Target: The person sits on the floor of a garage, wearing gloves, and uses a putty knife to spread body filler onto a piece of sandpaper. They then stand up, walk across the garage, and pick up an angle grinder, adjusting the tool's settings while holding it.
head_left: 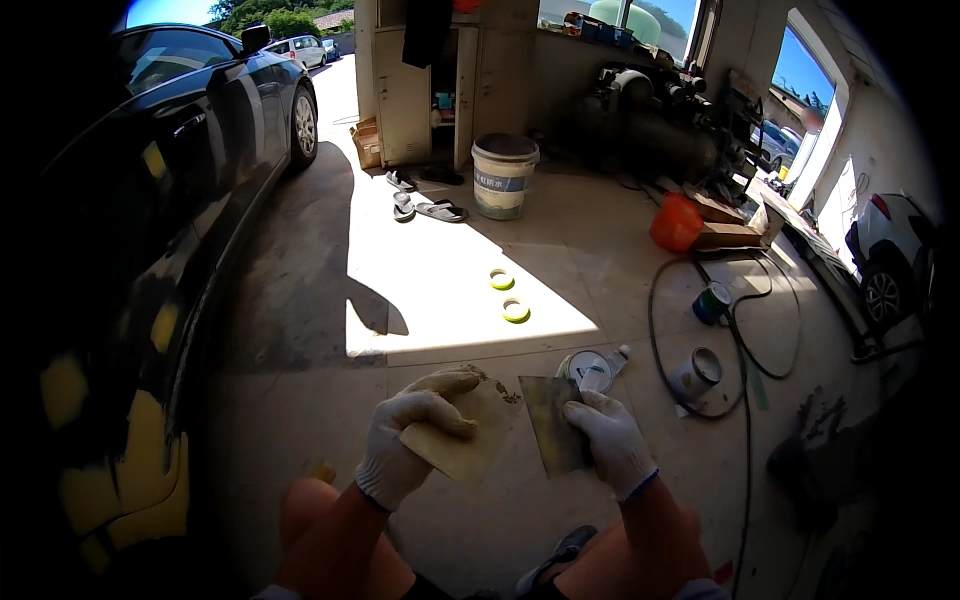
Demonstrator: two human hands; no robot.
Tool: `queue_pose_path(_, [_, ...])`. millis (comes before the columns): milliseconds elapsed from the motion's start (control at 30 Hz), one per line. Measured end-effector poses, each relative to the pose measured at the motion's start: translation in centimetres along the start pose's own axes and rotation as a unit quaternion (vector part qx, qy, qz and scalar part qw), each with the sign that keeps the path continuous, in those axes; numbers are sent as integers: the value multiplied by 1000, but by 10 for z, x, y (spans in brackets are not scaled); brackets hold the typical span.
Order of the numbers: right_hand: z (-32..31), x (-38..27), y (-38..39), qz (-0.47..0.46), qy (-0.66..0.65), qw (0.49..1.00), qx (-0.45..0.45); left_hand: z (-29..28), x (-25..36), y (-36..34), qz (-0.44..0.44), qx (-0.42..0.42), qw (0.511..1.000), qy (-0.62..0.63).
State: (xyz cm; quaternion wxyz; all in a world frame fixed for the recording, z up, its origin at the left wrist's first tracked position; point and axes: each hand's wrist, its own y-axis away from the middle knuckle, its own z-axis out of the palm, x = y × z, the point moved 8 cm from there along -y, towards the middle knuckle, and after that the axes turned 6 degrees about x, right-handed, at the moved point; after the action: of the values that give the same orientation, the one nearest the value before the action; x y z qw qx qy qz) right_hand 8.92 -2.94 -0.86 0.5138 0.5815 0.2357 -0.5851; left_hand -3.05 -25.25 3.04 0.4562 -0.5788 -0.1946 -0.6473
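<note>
While both hands were raised in front of the person, each wore a pale work glove and gripped a flat plate. The left hand [402, 432] held the pale plate [472, 452] in a narrow grip, its thumb lying over the near face, and brown clumps clung near the top of that plate. The right hand [612, 437] pinched the dark plate [548, 425] by its right side, with the thumb pressed on the smeared face. The 2 plates were above the floor, side by side, their upper corners close together; I could not tell whether they touched.

Just beyond the dark plate stood a round tin [577, 362], partly hidden, with a small bottle [619, 358] beside it. Farther off, 2 rolls of tape [516, 319] lay in a patch of sunlight, and a bucket [505, 185] stood behind them, near some sandals [441, 211]. To the right, a black hose [747, 450] looped around 2 cans [692, 380], near an orange-red tub [676, 226]. On the left stood a dark car [205, 125], its lower side patched with yellow.
</note>
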Motion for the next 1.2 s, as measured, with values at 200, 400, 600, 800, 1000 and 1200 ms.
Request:
queue_pose_path(200, [29, 21, 32, 58, 186, 963, -185, -15, -9, 2, -14, 59, 992, -106])
queue_pose_path(400, [0, -11, 9, -69, -128, 989, 39, -31, -36, 1, -184, 193, 949, 170])
queue_pose_path(600, [-12, -17, 8, -166, -82, 979, 84, -22, -36, 2, -221, 137, 951, 165])
queue_pose_path(800, [14, 11, 7, -68, 124, 987, -81, -19, -37, 4, -221, 137, 957, 127])
queue_pose_path(1000, [2, 4, 2, -199, 490, 844, 85, -19, -27, 6, -146, 144, 979, -4])
queue_pose_path(1200, [50, -28, 57, -497, 408, 750, 155, 27, -1, 18, 79, 63, 924, -368])
